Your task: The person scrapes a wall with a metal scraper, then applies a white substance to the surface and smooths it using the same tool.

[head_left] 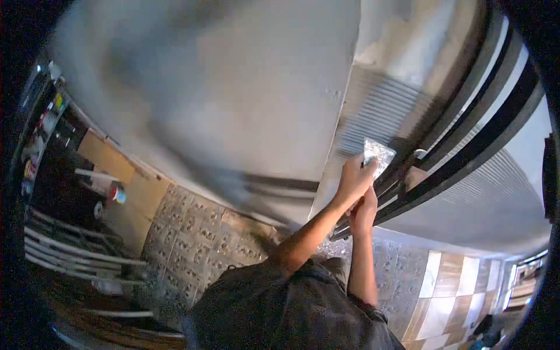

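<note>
My left hand (pixel 354 175) is raised against a corrugated metal panel (pixel 373 111) and grips a small shiny silver flat piece (pixel 379 155) by its lower edge. Just below it, my right hand (pixel 364 211) is closed, pressed near a dark metal bar (pixel 466 160) that runs diagonally across the panel. Whether the right hand holds anything is hidden. Both forearms reach up from my dark shirt (pixel 291 315) at the bottom of the view.
A plain grey wall (pixel 221 87) fills the left and middle. Below lies a patterned tile floor (pixel 198 233). Several white pipes (pixel 76 248), a red can (pixel 117 193) and a shelf of bottles (pixel 41 134) stand at the left.
</note>
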`<state>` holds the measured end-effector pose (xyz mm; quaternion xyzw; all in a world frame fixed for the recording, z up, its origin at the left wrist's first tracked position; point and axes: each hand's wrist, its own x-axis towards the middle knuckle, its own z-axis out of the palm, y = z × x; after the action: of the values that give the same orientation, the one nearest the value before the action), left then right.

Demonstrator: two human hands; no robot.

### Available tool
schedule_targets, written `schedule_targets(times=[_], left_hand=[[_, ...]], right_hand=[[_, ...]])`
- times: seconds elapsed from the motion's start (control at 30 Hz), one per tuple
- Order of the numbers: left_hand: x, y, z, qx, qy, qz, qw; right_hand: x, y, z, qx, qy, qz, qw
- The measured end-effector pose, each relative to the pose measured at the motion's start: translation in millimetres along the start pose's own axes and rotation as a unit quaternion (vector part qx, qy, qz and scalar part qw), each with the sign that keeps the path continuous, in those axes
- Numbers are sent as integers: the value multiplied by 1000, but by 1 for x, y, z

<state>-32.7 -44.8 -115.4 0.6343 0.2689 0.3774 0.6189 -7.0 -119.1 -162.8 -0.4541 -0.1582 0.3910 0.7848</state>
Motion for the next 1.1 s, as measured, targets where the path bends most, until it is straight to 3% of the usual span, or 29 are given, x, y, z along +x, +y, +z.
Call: schedule_targets(times=[0.07,0.13,0.17,0.23,0.33,0.4,0.53,0.67,0.73,0.9,1.1], left_hand=[[-5,21,1,-11,-40,-14,999],[-3,25,5,-35,-26,9,999],[1,21,9,-51,-3,73,996],[-3,29,5,-36,-11,76,996],[8,30,3,-5,-34,67,997],[7,30,6,5,-32,109,993],[6,38,1,-7,-54,114,992],[10,37,-2,23,-47,78,996],[4,48,-1,-58,-49,118,990],[0,63,-10,-93,-96,31,991],[-15,87,-9,-114,-117,52,985]], right_hand=[[-3,-7,-5,-50,13,-55,997],[2,-9,-7,-131,22,-96,987],[4,-11,-6,-98,27,-96,990],[5,-4,-5,-124,42,-138,982],[-1,-19,14,-49,61,-145,986],[-5,-24,13,-71,47,-169,982],[-8,-33,18,-99,54,-178,978],[-21,-47,18,-55,-24,-135,989],[-24,-55,20,9,-76,-94,993],[-21,-78,27,73,-176,-98,977],[-35,-85,34,117,-209,-118,964]])
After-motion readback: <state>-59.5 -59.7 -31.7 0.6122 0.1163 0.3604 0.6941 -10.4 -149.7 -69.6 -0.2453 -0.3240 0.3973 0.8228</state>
